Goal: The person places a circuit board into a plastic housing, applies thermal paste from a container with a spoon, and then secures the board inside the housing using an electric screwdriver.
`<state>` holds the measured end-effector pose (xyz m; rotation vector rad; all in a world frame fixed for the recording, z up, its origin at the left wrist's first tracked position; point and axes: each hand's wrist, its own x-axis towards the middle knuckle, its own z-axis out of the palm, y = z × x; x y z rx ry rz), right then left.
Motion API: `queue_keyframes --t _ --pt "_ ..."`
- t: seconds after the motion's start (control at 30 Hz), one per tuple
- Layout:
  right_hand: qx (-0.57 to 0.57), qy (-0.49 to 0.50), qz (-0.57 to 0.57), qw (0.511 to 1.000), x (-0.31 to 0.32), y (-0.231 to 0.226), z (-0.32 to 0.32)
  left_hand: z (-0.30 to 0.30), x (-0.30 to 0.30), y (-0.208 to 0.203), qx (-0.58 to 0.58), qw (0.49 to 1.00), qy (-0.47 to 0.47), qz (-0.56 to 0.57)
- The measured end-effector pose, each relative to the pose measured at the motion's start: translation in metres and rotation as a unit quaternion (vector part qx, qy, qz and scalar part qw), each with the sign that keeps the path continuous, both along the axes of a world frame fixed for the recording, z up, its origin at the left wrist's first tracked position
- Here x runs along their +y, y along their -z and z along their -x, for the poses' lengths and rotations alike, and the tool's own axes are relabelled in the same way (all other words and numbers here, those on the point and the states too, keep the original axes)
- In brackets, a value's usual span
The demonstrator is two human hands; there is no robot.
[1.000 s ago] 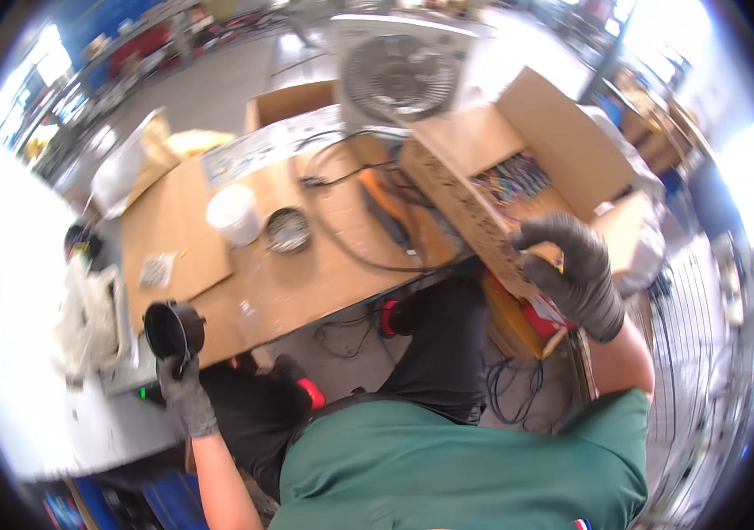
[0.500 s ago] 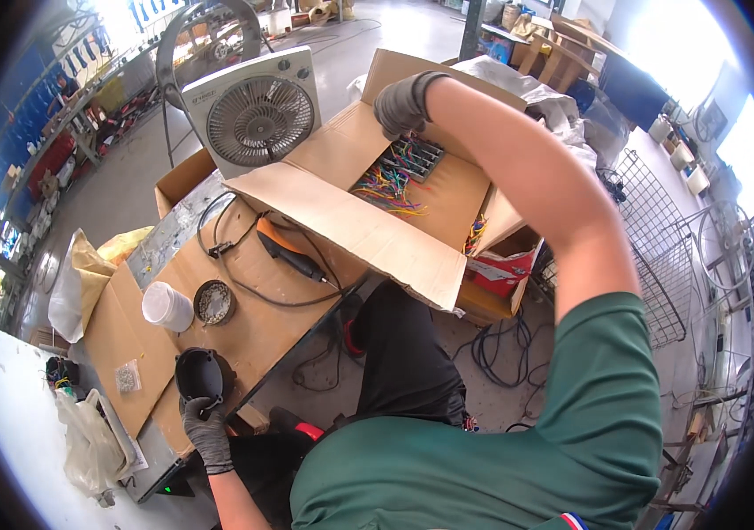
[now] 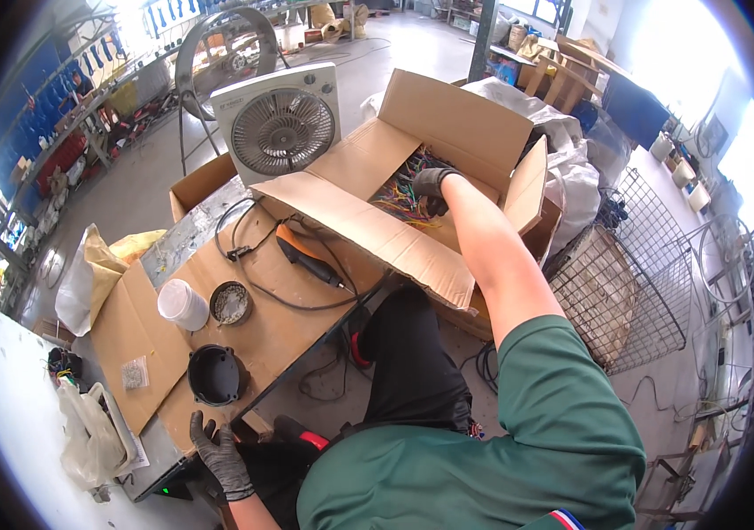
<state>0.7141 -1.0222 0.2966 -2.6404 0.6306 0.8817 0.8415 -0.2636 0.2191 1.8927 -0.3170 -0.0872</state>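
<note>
My left hand, in a grey glove, is open with its fingers apart, just in front of a black round housing. The housing sits on the cardboard-covered bench with its hollow side up, and the hand is off it. My right hand, also gloved, reaches down into an open cardboard box. Its fingers point down beside a bundle of coloured wires and are partly hidden, so whether they grip anything does not show.
Across the bench lie an orange-and-black electric screwdriver with its cord, a round tin of small parts, a white tub and a small clear bag. A box fan stands behind. A wire basket is at right.
My left hand has let go of the black housing and drawn back toward me. The right hand has dropped from the box's far side to the wires inside. The view has shifted slightly.
</note>
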Motion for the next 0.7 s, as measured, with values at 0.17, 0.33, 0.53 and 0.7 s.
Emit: queue_keyframes --t 0.17,0.33,0.53,0.7 --pt "-0.042 0.522 -0.358 0.773 0.054 -0.002 -0.021 0.021 0.011 -0.012 0.036 0.999 0.002 0.004" --pt "-0.104 -0.174 -0.007 0.979 -0.006 0.018 0.017 0.017 -0.008 -0.001 0.023 0.999 0.041 0.025" --pt "-0.216 0.147 0.066 0.963 0.071 -0.116 0.023 0.027 -0.004 -0.021 0.031 0.999 0.025 0.025" --pt "-0.308 0.142 0.12 0.933 0.105 -0.196 0.054 0.037 -0.013 -0.038 0.021 0.997 0.025 0.072"
